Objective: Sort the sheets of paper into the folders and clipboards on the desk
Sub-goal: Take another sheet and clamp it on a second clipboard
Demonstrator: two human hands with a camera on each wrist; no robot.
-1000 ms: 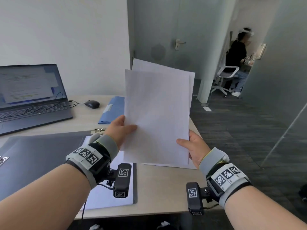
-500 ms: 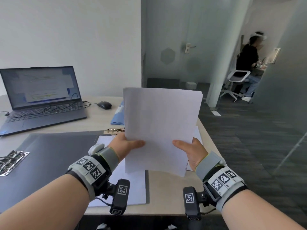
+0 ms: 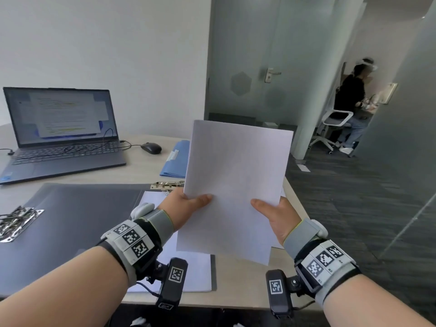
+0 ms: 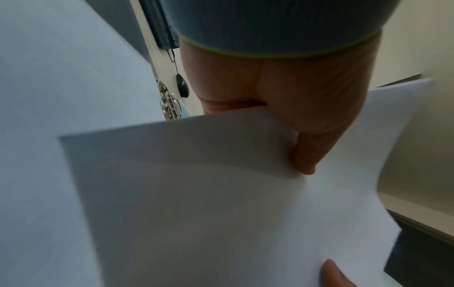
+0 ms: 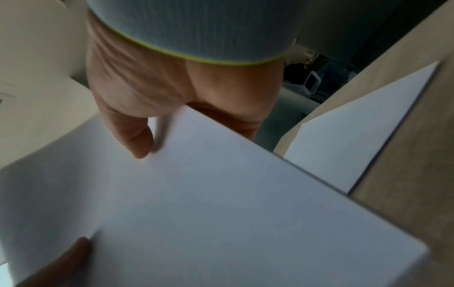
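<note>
Both hands hold a small stack of white sheets point(image 3: 236, 182) up above the desk's right part. My left hand point(image 3: 188, 204) pinches its left edge, thumb on top; the thumb also shows on the sheets point(image 4: 221, 194) in the left wrist view. My right hand point(image 3: 271, 213) pinches the right edge of the sheets point(image 5: 221, 203). Under them lies a clipboard point(image 3: 213, 272) with a metal clip point(image 3: 167, 185) and white paper point(image 3: 188, 272) on it. An open dark grey folder point(image 3: 77, 223) with a ring mechanism point(image 3: 16, 220) lies to the left. A blue folder point(image 3: 177, 159) lies behind.
An open laptop point(image 3: 61, 133) with cables and a black mouse point(image 3: 151, 147) stand at the back of the desk point(image 3: 240, 293). More white paper point(image 5: 356, 139) lies near the desk's right edge. A person sits on a chair point(image 3: 335, 123) beyond the glass door.
The sheets, fanned apart and held high a second ago, are now squared into one stack and lower, tilted toward the desk. Both hands came down with them.
</note>
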